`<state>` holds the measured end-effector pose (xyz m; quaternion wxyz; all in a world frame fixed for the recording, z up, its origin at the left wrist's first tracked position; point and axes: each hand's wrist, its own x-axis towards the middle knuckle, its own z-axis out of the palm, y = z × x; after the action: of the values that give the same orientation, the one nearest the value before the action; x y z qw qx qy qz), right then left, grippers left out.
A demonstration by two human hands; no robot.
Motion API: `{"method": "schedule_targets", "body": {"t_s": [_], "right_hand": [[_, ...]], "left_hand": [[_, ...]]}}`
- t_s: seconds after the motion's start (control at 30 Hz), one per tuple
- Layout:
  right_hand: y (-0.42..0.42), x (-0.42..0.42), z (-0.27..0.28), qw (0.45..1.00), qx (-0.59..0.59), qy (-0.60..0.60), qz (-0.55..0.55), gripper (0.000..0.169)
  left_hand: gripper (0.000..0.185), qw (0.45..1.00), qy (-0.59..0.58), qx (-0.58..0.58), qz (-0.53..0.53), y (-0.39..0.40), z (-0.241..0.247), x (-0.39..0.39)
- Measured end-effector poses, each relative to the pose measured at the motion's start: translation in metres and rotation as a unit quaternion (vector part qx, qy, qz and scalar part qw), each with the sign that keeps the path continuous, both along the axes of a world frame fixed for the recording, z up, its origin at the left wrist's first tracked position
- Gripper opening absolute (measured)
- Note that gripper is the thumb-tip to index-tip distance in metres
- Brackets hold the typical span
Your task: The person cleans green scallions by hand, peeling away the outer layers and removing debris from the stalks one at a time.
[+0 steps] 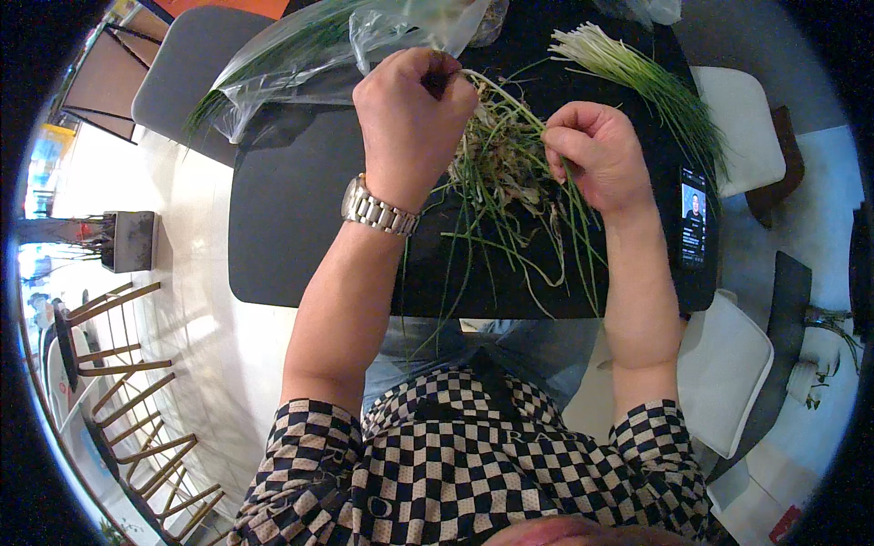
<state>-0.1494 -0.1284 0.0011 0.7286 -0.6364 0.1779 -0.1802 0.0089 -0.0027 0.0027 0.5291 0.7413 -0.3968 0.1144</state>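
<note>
My left hand (413, 123), with a metal-banded watch (379, 208) on its wrist, pinches the pale root end of a thin spring onion (509, 94). The stalk runs slantwise to my right hand (594, 153), whose thumb and fingers are closed around its green part. Long green leaves hang below the right hand. Beneath and between both hands lies a tangled heap of peeled skins, roots and limp leaves (509, 164) on a black table (300, 211). To the right at the far side, a bundle of spring onions (635, 68) lies with white ends together.
A clear plastic bag (300, 58) with more long green onions lies at the table's far left. A phone with a lit screen (693, 218) rests along the right edge. Chairs stand around, including a grey one (198, 75) and a white one (737, 130).
</note>
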Motion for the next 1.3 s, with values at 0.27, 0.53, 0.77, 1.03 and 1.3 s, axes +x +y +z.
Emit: {"method": "schedule_targets", "body": {"t_s": [0.27,0.53,0.77,1.03,1.3], "right_hand": [[0.012,0.003,0.005,1.000,0.000,0.004,-0.004,0.006],[0.026,0.009,0.014,1.000,0.012,0.019,0.004,0.008],[-0.007,-0.019,0.038,0.993,0.081,-0.085,-0.034,0.009],[-0.082,-0.064,0.115,0.983,-0.100,-0.086,-0.128,0.016],[-0.114,-0.062,0.212,0.707,-0.600,-0.022,-0.374,0.007]], "left_hand": [[0.016,0.994,0.111,-0.023,0.006,-0.002,0.004,-0.002],[0.014,0.906,0.374,-0.184,-0.079,0.001,0.002,0.011],[0.011,0.874,0.352,-0.236,-0.238,-0.002,0.004,0.000],[0.007,0.955,0.086,-0.024,-0.283,-0.006,-0.002,-0.037],[0.010,0.963,0.038,-0.042,-0.263,-0.005,0.003,-0.030]]}}
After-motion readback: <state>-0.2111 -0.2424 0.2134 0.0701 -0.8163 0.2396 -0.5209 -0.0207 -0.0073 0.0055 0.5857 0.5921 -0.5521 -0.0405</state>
